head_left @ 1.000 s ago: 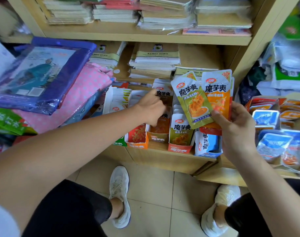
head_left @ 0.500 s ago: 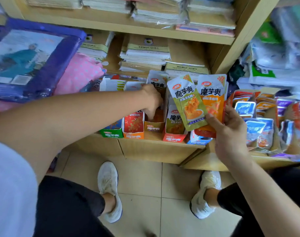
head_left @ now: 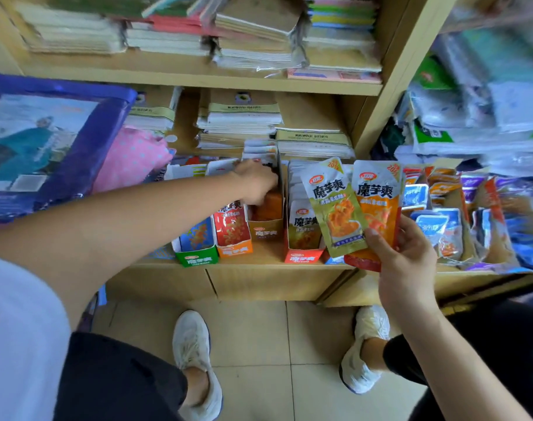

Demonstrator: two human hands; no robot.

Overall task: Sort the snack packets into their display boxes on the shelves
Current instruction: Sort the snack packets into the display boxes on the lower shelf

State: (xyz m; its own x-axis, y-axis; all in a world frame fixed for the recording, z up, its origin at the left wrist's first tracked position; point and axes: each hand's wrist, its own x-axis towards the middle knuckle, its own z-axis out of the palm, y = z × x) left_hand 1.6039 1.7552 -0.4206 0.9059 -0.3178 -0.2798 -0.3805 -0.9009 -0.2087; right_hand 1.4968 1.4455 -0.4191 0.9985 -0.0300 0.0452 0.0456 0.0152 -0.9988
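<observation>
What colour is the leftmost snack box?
The leftmost display box has a green front; head view.

The left hand's (head_left: 256, 182) fingertips are out of our sight inside the brown box (head_left: 265, 231), so we can't tell if they grip anything. The packets (head_left: 335, 208) in the right hand (head_left: 408, 256) cover most of a blue box (head_left: 335, 260) behind them. Far right, the trays (head_left: 487, 208) smear into blur, and the purple pack (head_left: 104, 141) runs off the left edge.

Boxes (head_left: 233, 235) stand in a row along the shelf (head_left: 268, 252) front, booklets (head_left: 244, 117) stacked behind. The left hand (head_left: 256, 180) is in the third box (head_left: 265, 230) from left; the right hand (head_left: 408, 256) holds two packets (head_left: 338, 208) before the row's right end.
</observation>
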